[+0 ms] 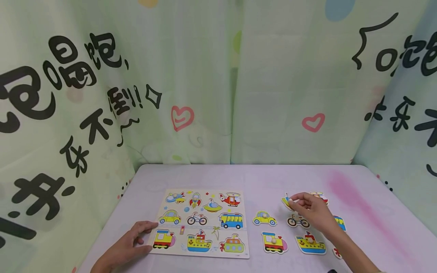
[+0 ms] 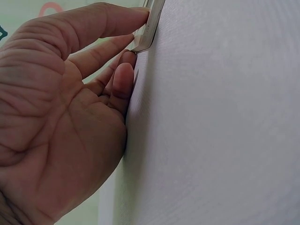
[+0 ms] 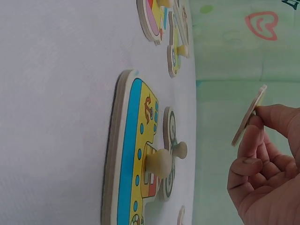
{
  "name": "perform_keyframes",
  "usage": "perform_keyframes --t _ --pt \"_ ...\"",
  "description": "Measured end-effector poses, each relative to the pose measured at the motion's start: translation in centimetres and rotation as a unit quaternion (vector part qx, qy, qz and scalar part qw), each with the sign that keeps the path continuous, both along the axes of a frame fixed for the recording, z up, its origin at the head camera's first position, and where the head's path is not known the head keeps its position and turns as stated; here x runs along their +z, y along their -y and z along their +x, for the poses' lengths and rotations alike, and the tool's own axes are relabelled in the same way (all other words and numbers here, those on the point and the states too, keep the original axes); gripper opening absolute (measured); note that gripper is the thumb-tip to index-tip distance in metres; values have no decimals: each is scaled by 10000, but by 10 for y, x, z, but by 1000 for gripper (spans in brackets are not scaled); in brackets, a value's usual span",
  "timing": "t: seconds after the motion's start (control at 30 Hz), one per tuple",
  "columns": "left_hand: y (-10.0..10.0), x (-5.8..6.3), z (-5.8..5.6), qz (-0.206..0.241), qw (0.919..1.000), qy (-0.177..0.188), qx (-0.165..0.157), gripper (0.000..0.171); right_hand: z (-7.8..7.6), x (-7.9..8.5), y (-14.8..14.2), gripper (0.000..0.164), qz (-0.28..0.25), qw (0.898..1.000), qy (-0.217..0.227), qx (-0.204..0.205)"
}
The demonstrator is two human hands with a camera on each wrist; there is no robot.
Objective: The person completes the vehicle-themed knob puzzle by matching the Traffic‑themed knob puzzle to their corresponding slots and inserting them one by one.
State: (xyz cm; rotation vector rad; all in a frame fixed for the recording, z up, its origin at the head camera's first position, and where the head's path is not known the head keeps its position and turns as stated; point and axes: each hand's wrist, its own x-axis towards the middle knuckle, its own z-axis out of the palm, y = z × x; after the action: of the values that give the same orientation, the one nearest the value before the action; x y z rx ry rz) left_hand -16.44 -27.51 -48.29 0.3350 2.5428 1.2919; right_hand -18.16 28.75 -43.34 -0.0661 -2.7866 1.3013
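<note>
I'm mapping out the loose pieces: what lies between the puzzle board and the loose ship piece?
In the head view, the loose train piece lies there, apart from both the puzzle board and the loose ship piece.

- Saucer piece [image 3: 245, 122] shows matt wooden edge.
- Ship knob [image 3: 161, 164] is smooth, bare wood.
- Puzzle board [image 1: 213, 218] appears smooth.
- Surface [image 3: 56, 117] looks matt, finely textured.
- Curtain [image 1: 273, 94] hangs in creased cloth.
</note>
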Motion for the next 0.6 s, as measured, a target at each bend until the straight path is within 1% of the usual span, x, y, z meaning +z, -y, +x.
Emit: perform_keyframes --t 0.17,0.37,0.6 --pt "-1 0 0 -13 10000 26 34 67 2 3 6 36 -19 9999 -86 63" --pt "-1 0 0 -26 10000 -43 -3 65 2 6 16 39 -161 9997 -18 170" --pt "-1 0 -1 -15 9999 53 89 66 1 8 29 34 -307 9989 -66 361"
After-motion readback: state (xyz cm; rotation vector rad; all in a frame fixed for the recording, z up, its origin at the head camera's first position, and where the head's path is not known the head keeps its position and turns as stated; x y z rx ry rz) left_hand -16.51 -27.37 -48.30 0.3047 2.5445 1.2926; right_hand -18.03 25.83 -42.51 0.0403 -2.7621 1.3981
